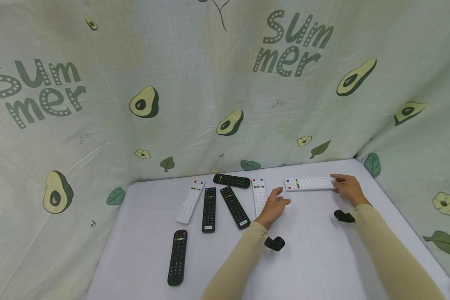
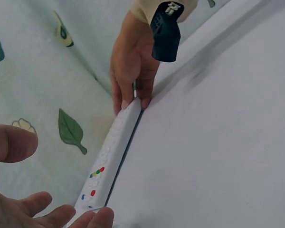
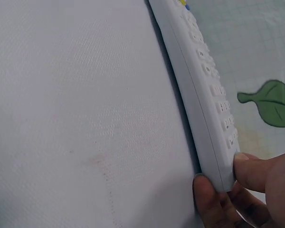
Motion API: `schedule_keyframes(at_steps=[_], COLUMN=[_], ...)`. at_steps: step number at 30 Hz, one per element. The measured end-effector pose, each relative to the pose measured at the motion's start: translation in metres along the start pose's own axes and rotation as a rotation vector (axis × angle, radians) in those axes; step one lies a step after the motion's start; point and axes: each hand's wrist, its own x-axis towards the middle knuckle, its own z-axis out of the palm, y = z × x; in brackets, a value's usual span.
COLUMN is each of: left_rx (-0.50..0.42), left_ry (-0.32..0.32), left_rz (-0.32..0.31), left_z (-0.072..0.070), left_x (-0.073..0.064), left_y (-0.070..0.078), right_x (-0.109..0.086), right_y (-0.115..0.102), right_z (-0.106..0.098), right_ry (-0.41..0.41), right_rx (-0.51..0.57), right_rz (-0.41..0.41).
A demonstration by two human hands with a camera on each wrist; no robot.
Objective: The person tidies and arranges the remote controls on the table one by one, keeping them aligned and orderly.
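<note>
My right hand (image 1: 348, 189) pinches the right end of a white remote control (image 1: 309, 183), thumb on top and fingers beneath. That remote lies crosswise near the back edge, coloured buttons at its left end; the right wrist view shows a dark gap along its underside. My left hand (image 1: 273, 209) has thumb and fingers spread apart and holds nothing. In the left wrist view its fingertips (image 2: 103, 219) overlap the near end of the same remote. Partly behind the left hand lies another white remote (image 1: 259, 193), its lower end hidden.
Left of the hands lie a third white remote (image 1: 191, 202) and several black ones, including a crosswise one (image 1: 231, 180), a slanted one (image 1: 235, 207), an upright one (image 1: 208, 210) and one nearer the front (image 1: 178, 257). A patterned curtain (image 1: 187, 83) hangs behind the white table (image 1: 142, 250).
</note>
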Motion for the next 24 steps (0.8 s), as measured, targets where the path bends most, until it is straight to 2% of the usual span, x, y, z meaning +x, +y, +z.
schedule_keyframes(at_steps=[6,11,17,24], left_rx=[-0.085,-0.117,-0.194,-0.219], left_ry=[-0.025,0.005,0.010,0.009], left_rz=[-0.065,-0.099,-0.101,-0.105], left_z=[0.007,0.015,0.022,0.026], left_x=[0.005,0.008,0.011,0.013], left_y=[-0.004,-0.005,-0.006,-0.006], right_x=[-0.002,-0.004,-0.008,-0.010], right_y=[0.000,-0.001,-0.002,0.000], right_z=[-0.001,-0.001,-0.002,-0.002], right_ry=[-0.022,-0.040,-0.065,-0.097], right_rx=[-0.004,0.020,0.040,0.055], right_rz=[-0.004,0.002,0.023,0.060])
